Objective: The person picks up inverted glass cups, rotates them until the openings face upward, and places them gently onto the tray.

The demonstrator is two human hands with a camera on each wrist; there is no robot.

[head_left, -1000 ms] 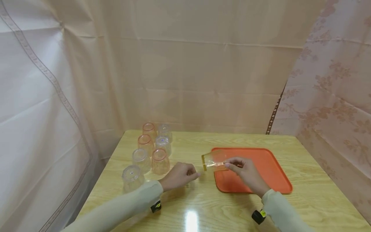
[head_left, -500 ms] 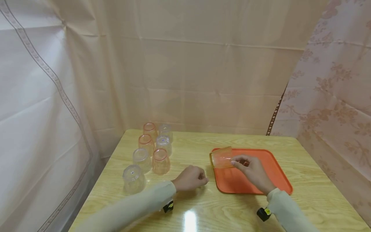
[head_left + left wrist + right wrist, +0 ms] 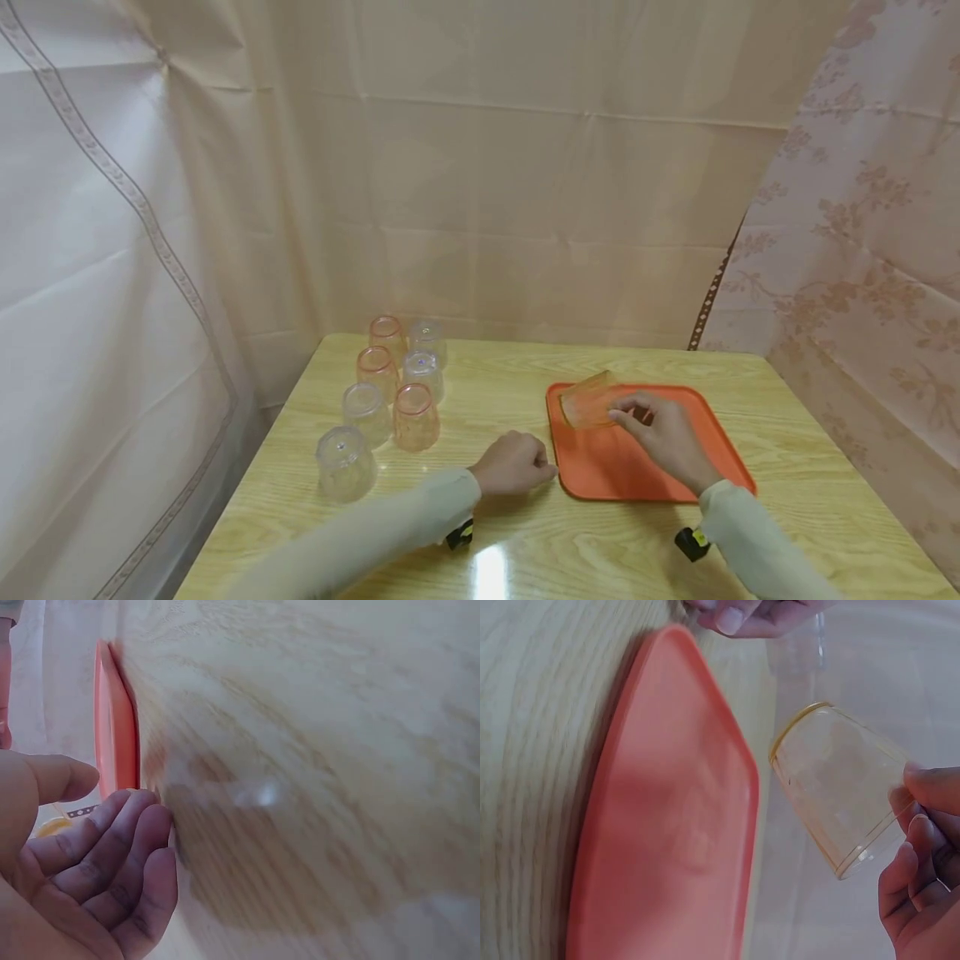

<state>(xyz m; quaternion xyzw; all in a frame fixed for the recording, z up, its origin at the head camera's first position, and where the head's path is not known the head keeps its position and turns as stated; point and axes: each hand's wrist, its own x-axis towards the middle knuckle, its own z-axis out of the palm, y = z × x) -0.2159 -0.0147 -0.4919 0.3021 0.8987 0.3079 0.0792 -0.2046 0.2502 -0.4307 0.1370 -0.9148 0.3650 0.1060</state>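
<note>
My right hand (image 3: 626,415) pinches a clear amber cup (image 3: 587,402) by its base end and holds it tilted over the far left corner of an orange tray (image 3: 675,471). In the right wrist view the cup (image 3: 840,784) hangs above the tray (image 3: 675,825), with the right hand's fingers (image 3: 922,855) on its lower end. My left hand (image 3: 517,462) rests on the wooden table just left of the tray's front left edge. Its fingers (image 3: 112,855) are loosely curled and hold nothing. The tray's edge (image 3: 116,727) stands just beyond those fingers.
Several clear and pink cups (image 3: 390,392) stand upside down in two rows at the table's far left. The wooden table (image 3: 787,533) is shut in by pale curtains at the back and on both sides. The tray bears nothing but the held cup above it.
My right hand has carried the cup to the right and farther back, from the tray's left edge to over its far corner. My left hand slid right toward the tray.
</note>
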